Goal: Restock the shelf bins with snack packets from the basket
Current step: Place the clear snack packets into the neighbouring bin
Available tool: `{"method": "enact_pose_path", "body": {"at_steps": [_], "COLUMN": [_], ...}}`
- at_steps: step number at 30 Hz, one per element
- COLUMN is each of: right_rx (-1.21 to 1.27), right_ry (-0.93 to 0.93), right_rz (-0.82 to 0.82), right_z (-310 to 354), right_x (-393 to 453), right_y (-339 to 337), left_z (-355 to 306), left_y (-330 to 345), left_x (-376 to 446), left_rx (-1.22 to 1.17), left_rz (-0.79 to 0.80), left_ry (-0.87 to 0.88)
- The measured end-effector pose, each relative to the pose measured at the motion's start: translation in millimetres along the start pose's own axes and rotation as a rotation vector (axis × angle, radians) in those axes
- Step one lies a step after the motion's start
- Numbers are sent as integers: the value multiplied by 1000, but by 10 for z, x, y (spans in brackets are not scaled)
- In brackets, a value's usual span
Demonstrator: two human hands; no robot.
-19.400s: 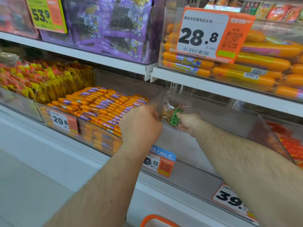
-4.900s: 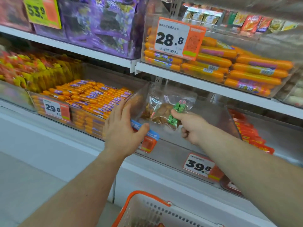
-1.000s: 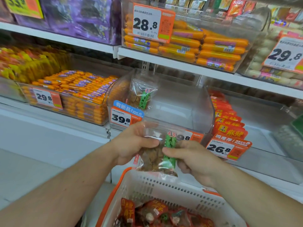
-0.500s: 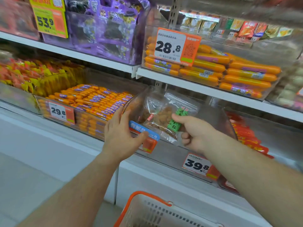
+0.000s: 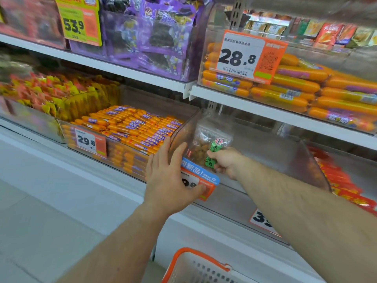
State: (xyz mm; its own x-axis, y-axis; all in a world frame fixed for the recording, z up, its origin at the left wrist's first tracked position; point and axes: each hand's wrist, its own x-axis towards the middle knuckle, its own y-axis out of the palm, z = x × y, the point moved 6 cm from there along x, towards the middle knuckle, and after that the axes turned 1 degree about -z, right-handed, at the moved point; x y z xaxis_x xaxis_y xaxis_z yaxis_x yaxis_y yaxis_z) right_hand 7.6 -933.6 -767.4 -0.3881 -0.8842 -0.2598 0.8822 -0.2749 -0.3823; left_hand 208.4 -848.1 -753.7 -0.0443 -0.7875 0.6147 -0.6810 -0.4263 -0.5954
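A clear snack packet (image 5: pixel 206 144) with brown pieces and a green label stands inside the clear shelf bin (image 5: pixel 275 152), at its left end. My right hand (image 5: pixel 225 161) reaches over the bin's front wall and pinches the packet at the green label. My left hand (image 5: pixel 169 176) rests with straight fingers against the bin's front left corner, thumb on the orange and blue price tag (image 5: pixel 201 180). The white basket (image 5: pixel 195 268) with an orange rim shows at the bottom edge; its contents are out of view.
To the left stands a bin of small orange sausages (image 5: pixel 130 127) tagged 29.8. Red packets (image 5: pixel 342 184) fill the bin to the right. The shelf above carries large orange sausages (image 5: pixel 302 86) and purple packs (image 5: pixel 155 37).
One second ago both hands held the packet above the basket. Since then my right hand has carried it up into the bin, and my left hand has moved to the bin's front corner.
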Motion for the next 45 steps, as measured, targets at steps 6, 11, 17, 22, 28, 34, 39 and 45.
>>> {"method": "enact_pose_path", "body": {"at_steps": [6,11,17,22,28,34,39,45], "right_rx": [-43,-66,-21,-55,-195,-587,-490,-430], "right_ry": [13,12,46,81,34,-295,-930,-1076], "right_rz": [-63,-82,23,51,4,-224,-499,-438], "right_z": [-19,-21,-67,-100,2,370,297,-506], "right_x": [88,88,84,66,-40,-585,-1435,-1862], "right_y": [117,98,137,132,26,-275,-598,-628], "left_z": [13,36,40,51,-56,-701,-918,-823], "left_y": [20,50,37,47,-28,-302,301,723], "left_x": [3,-4,-11,-10,-9,-131,-683,-1332], "left_rx": [4,-6,9,43,26,-240,-147,136], "left_rz": [2,-1,-16,20,17,-135,758,1340], "left_ry": [39,32,37,21,8,347,339,326]}}
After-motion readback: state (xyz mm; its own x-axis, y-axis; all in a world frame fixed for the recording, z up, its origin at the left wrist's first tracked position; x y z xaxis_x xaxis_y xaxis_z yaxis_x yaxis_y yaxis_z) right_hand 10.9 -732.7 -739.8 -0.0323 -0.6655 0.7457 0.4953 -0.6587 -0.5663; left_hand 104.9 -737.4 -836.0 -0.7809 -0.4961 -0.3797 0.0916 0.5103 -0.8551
